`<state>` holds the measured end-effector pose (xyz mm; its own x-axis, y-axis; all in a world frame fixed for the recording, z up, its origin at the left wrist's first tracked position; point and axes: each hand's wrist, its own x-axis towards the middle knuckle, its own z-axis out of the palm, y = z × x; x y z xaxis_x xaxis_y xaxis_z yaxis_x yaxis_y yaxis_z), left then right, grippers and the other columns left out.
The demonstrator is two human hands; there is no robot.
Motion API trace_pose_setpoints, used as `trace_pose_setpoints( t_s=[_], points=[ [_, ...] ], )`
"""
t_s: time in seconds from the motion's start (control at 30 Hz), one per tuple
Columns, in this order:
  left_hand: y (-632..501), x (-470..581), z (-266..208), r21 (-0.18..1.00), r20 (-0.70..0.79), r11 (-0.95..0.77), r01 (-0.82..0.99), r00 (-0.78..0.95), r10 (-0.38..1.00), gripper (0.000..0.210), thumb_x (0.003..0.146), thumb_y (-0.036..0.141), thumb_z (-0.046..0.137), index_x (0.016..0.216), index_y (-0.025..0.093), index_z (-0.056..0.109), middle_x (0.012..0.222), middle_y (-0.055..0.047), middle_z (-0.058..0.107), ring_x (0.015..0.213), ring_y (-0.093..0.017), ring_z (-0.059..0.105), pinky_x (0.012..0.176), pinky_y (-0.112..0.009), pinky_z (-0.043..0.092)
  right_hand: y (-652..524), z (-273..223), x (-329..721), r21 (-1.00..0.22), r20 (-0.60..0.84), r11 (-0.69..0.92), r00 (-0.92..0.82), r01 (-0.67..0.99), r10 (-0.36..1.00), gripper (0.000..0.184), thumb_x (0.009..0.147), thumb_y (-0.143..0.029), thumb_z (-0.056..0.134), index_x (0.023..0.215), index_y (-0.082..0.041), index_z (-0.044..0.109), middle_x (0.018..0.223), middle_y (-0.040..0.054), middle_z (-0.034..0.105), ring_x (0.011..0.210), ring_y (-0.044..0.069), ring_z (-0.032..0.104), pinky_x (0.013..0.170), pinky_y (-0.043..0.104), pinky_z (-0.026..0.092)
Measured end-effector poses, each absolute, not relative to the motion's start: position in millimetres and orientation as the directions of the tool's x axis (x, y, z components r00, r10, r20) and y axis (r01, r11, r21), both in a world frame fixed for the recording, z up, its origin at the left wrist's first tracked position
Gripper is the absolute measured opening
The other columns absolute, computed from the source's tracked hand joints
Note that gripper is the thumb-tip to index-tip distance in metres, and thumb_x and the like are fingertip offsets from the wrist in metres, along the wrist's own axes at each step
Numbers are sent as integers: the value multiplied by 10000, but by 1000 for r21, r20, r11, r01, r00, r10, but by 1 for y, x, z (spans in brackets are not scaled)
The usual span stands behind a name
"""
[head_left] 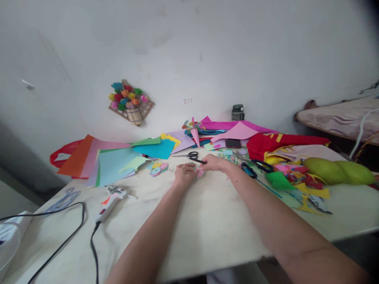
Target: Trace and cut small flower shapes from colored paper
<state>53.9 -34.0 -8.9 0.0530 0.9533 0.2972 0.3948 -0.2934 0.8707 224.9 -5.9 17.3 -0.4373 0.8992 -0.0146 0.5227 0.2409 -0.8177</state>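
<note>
In the middle of the table, my right hand (213,162) is closed around a slim black pen (197,160), which slants to the left. Just left of it, my left hand (186,174) has curled fingers at the edge of a small pink paper cutout (200,173); its fingertips are partly hidden. Scissors with black handles (193,155) lie just beyond both hands. A small pile of rounded paper cutouts (159,169) in pink, green and yellow rests to the left of my left hand.
A glue gun (108,206) with a black cord lies at left. Coloured paper sheets (115,165) spread across the back left. Blue-handled scissors (249,170), paper scraps (278,181) and a red cloth (284,142) are at right. A paper bouquet (194,136) leans at the back.
</note>
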Motion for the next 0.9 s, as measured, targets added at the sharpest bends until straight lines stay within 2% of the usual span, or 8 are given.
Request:
trace_pose_setpoints(
  t_s=[0.17, 0.33, 0.5, 0.73, 0.9],
  points=[
    [-36, 55, -4, 780, 333, -313, 542, 64, 941, 187, 565, 307, 695, 436, 219, 594, 912, -32, 689, 1057, -309, 432, 959, -448, 259, -8, 19, 225, -770, -11, 280, -450, 574, 893, 183, 591, -320, 601, 608, -138, 587, 479, -66, 342, 495, 67, 293, 481, 206, 220],
    [-29, 58, 3, 753, 317, -313, 579, 97, 943, 180, 575, 322, 689, 439, 228, 616, 931, -24, 689, 1040, -329, 426, 957, -473, 233, -14, 27, 225, -764, -8, 274, -433, 584, 901, 162, 610, -287, 569, 612, -126, 572, 495, -60, 344, 504, 66, 295, 480, 204, 217],
    [-22, 64, -2, 752, 336, -306, 584, 59, 940, 162, 586, 302, 675, 448, 235, 620, 902, -15, 691, 1036, -313, 433, 968, -450, 221, -9, 24, 229, -778, 28, 266, -392, 569, 920, 164, 615, -289, 569, 593, -129, 541, 484, -63, 329, 484, 61, 278, 463, 203, 203],
    [-20, 75, 0, 687, 351, -307, 658, 70, 934, 142, 631, 322, 661, 516, 240, 643, 939, -39, 683, 1033, -304, 439, 989, -469, 136, -3, 19, 233, -799, 50, 251, -357, 546, 933, 156, 632, -275, 569, 641, -120, 583, 499, -52, 394, 490, 66, 323, 472, 200, 240],
    [-18, 84, -3, 692, 339, -277, 666, 39, 940, 171, 675, 360, 633, 566, 229, 637, 951, -52, 672, 1051, -304, 428, 997, -479, 112, -6, 22, 237, -795, -6, 169, -287, 582, 958, 154, 632, -275, 564, 611, -123, 561, 491, -58, 371, 481, 60, 300, 471, 204, 222]
  ],
)
